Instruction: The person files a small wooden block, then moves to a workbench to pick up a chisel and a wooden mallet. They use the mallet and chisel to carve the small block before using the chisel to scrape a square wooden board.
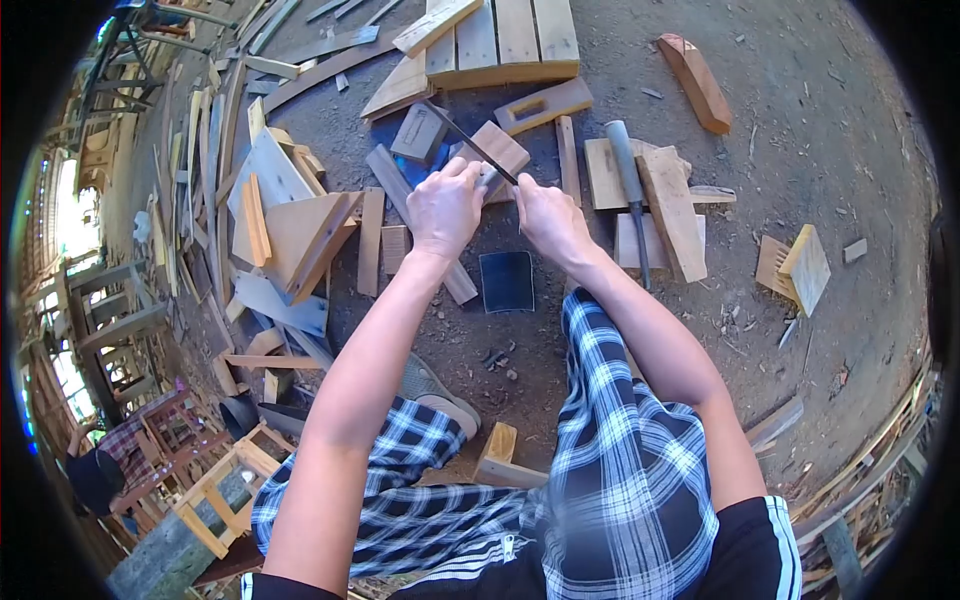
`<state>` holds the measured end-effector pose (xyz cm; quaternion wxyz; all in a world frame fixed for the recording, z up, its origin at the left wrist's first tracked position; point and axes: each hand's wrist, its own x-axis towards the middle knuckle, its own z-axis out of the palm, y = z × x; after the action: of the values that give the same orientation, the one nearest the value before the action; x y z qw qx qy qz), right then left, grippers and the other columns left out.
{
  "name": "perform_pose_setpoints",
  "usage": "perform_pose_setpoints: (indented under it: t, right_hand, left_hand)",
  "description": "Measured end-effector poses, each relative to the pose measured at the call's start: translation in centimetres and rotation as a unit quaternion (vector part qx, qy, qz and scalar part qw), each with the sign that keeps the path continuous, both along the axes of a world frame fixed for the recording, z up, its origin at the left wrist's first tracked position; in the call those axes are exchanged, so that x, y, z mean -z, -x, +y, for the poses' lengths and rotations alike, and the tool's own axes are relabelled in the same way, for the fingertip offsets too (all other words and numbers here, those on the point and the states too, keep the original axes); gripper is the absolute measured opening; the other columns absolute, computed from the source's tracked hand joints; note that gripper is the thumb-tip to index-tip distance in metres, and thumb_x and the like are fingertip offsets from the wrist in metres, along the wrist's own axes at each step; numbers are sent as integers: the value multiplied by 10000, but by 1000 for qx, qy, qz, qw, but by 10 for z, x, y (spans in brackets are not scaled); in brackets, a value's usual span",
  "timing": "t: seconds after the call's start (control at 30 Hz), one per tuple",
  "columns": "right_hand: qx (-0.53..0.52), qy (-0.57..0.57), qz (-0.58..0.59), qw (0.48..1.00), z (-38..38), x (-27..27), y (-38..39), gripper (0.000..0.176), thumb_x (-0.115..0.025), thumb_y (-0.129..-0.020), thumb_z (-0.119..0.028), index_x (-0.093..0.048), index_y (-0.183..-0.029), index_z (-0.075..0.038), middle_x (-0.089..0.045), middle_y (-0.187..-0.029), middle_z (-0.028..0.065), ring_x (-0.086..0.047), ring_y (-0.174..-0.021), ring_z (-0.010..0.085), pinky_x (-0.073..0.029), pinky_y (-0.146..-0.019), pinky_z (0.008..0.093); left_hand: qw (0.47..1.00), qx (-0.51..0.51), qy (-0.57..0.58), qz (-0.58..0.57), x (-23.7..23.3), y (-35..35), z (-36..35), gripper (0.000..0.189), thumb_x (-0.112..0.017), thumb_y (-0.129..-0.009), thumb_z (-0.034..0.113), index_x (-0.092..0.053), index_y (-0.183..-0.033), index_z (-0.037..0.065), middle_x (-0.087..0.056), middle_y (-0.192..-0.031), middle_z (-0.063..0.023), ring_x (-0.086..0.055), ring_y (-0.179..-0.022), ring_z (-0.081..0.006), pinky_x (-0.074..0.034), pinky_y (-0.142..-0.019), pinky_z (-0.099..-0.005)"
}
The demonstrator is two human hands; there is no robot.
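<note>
Both hands meet above the ground in front of my knees. A thin dark blade-like strip (468,140) runs slantwise from the upper left down to my right hand (552,222), whose fingers are closed round its lower end. Beside it, my left hand (447,208) is closed too, with a small pale piece at its fingertips that I cannot make out. Behind the hands lie a reddish-brown wood block (503,148) and a grey block (419,134). Below them, a dark square piece (507,282) rests on the dirt.
A slatted wooden platform (510,45) stands at the top. Right of my hands, a long-handled chisel (627,170) leans over wood blocks. Wood offcuts (300,230) pile up on the left. At the lower left a person (97,478) is near wooden frames (225,500).
</note>
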<state>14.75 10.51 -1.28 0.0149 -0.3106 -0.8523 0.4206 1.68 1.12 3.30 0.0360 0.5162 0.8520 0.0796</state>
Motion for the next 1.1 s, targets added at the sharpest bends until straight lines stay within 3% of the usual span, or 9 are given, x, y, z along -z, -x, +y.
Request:
perform_pose_setpoints:
  t: [0.23, 0.53, 0.63, 0.8, 0.83, 1.1]
  right_hand:
    - [4, 31, 15, 999, 4, -21, -6, 245, -392, -1008, -236, -506, -963, -25, -655, -786, 278, -654, -817, 469, -514, -716, 561]
    - [-15, -3, -9, 1000, 11, -4, 0, 256, -415, -1003, -266, -516, -992, -30, -661, -850, 282, -650, -819, 472, -508, -730, 566]
    - [-2, 33, -20, 999, 6, -19, -4, 247, -421, -1000, -258, -514, -982, -30, -657, -816, 281, -648, -813, 474, -516, -718, 565]
    - [14, -22, -16, 1000, 0, -4, 3, 233, -419, -1001, -234, -522, -982, -26, -663, -808, 272, -659, -803, 464, -519, -711, 569]
    - [8, -27, -14, 1000, 3, -3, 3, 234, -418, -1001, -232, -524, -980, -24, -664, -806, 271, -659, -798, 465, -519, -704, 569]
    - [16, -9, -2, 1000, -5, -6, 5, 220, -419, -990, -213, -515, -960, -18, -669, -816, 264, -662, -797, 460, -530, -688, 548]
  left_hand:
    - [1000, 0, -7, 7, 1, 5, -7, 216, -723, -779, 176, -682, -987, 134, -649, -904, -36, -679, -793, -270, -557, -676, -392]
    - [1000, -6, 12, 10, -1, 1, 2, 237, -731, -772, 177, -687, -1004, 164, -648, -897, -27, -685, -810, -265, -562, -680, -392]
    - [1000, -15, 4, 1, 2, 1, -5, 241, -722, -784, 183, -688, -1019, 142, -650, -908, -36, -680, -801, -282, -556, -684, -395]
    - [1000, -6, -11, 1, -1, -1, 3, 218, -727, -775, 174, -678, -984, 134, -655, -913, -36, -682, -806, -272, -560, -680, -401]
    - [1000, -5, 13, -8, -3, 0, 4, 267, -726, -782, 181, -684, -1036, 112, -649, -918, -60, -673, -790, -302, -545, -684, -396]
    - [1000, -18, 2, -13, 0, -1, -1, 235, -710, -791, 165, -680, -1018, 111, -647, -917, -70, -671, -798, -315, -544, -691, -409]
